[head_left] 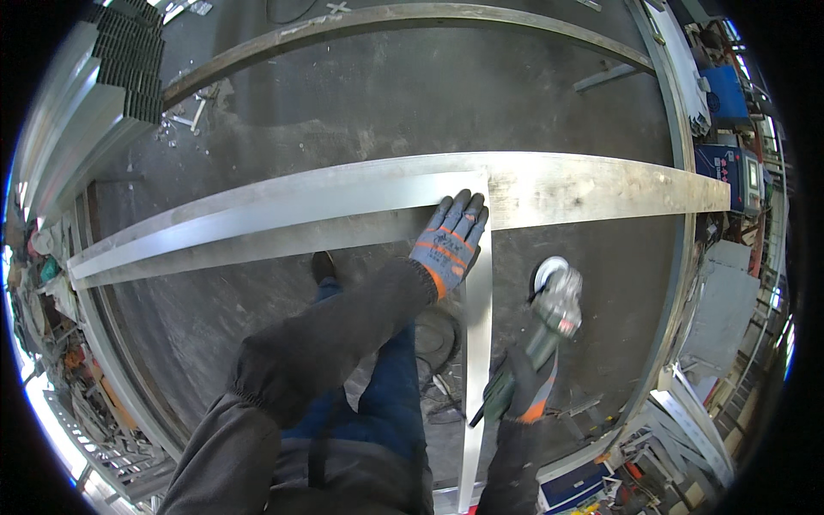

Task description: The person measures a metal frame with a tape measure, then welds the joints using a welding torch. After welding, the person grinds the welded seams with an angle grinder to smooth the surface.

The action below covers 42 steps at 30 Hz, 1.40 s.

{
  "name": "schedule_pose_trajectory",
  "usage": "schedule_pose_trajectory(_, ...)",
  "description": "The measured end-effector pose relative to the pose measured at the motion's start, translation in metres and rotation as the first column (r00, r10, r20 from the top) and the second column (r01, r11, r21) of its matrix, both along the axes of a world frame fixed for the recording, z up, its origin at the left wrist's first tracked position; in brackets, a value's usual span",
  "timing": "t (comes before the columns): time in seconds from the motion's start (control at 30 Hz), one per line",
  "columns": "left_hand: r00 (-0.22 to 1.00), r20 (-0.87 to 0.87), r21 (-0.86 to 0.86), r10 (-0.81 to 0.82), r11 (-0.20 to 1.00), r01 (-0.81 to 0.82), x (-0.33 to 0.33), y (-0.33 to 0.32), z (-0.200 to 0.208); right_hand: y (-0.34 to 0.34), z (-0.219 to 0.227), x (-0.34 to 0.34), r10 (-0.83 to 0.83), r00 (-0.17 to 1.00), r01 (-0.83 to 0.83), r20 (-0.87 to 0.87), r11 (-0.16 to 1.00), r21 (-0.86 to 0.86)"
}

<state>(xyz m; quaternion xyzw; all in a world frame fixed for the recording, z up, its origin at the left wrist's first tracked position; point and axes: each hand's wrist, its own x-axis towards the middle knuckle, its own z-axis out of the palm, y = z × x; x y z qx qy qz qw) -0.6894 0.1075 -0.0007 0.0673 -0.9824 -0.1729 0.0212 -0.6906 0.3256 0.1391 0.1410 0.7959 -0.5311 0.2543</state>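
My left hand, in a grey and orange work glove, lies flat with fingers outstretched at the corner where metal pieces meet. Under its fingertips is the end of a long shiny metal profile running off to the left. A narrower metal bar comes down toward my body from that corner. On the right, my right hand, gloved too, is wrapped around the body of a green angle grinder. The grinder's pale disc end points away from me, apart from the metal; it is slightly blurred.
A wide metal plank reaches right, onto the side rail of a steel frame. Another rail crosses the far side. Stacked metal profiles stand far left. A coiled cable lies below; a blue machine is at right.
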Motion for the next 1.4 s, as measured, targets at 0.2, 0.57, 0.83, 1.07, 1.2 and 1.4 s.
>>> schedule_pose_trajectory(0.2, 0.953, 0.128, 0.906, 0.273, 0.358, -0.224, 0.009, 0.037, 0.031, -0.058, -0.041, -0.082, 0.359, 0.932, -0.36, -0.039, 0.933, -0.011)
schedule_pose_trajectory(0.57, 0.874, 0.334, 0.897, 0.353, -0.403, -0.181, -0.012, 0.041, 0.04, -0.064, -0.094, -0.092, 0.709, 0.667, -0.562, -0.231, 0.681, 0.469)
schedule_pose_trajectory(0.83, 0.886, 0.347, 0.887, 0.308, -0.414, -0.203, -0.009, 0.044, 0.036, -0.063, -0.09, -0.097, 0.672, 0.716, -0.593, -0.188, 0.729, 0.342)
schedule_pose_trajectory(1.07, 0.898, 0.274, 0.919, 0.345, -0.368, -0.139, -0.006, 0.046, 0.031, -0.065, -0.085, -0.092, 0.71, 0.678, -0.615, -0.189, 0.689, 0.383)
schedule_pose_trajectory(1.2, 0.921, 0.273, 0.939, 0.277, -0.283, -0.194, -0.007, 0.047, 0.025, -0.07, -0.081, -0.088, 0.687, 0.684, -0.586, -0.246, 0.717, 0.377)
schedule_pose_trajectory(1.4, 0.913, 0.268, 0.939, 0.307, -0.296, -0.176, -0.004, 0.049, 0.024, -0.072, -0.079, -0.091, 0.685, 0.704, -0.609, -0.184, 0.717, 0.34)
